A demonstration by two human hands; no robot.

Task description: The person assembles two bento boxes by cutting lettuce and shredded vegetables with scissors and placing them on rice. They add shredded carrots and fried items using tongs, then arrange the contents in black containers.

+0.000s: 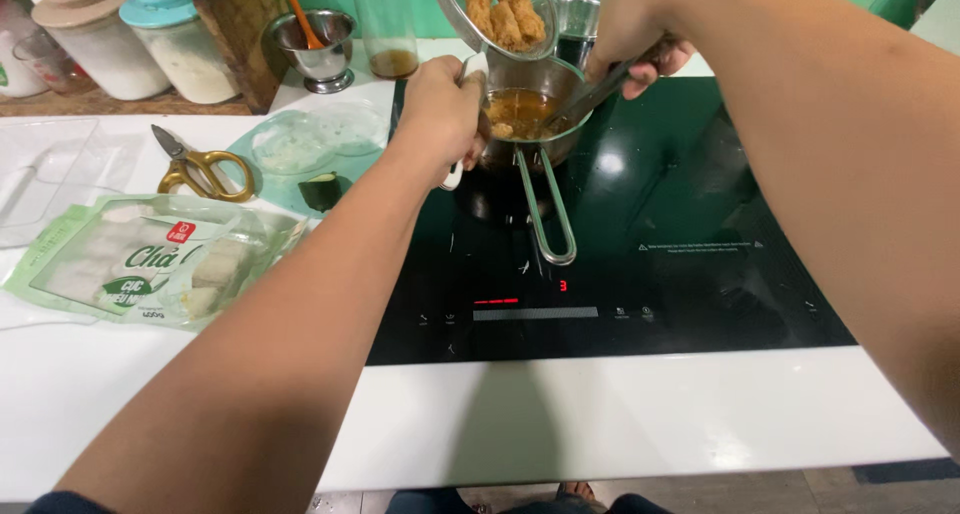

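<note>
Golden-brown fried pieces [505, 12] already sit drained in a wire strainer [497, 19] held above a small steel pot [525, 114]; a judgement from this is that the frying is largely done, while a few pieces remain in the oil and the strainer has not yet been emptied anywhere.

Left to right across the scene: two lidded jars [130, 34] stand at the back left. Scissors [200, 169] with yellow handles lie on the white counter [600, 424], beside an opened food packet [150, 264]. A small metal cup [318, 46] stands behind them.

The left hand [440, 114] is closed around a handle at the pot's left side, fingers fully wrapped; this appears to be the strainer's handle, though the join is hidden. The pot rests on the black cooktop [680, 254], its wire loop handle pointing toward the person.

The right hand [635, 29] is closed on metal tongs [590, 94], whose tips reach down into the oil. Whether the tips grip a piece cannot be told.
</note>
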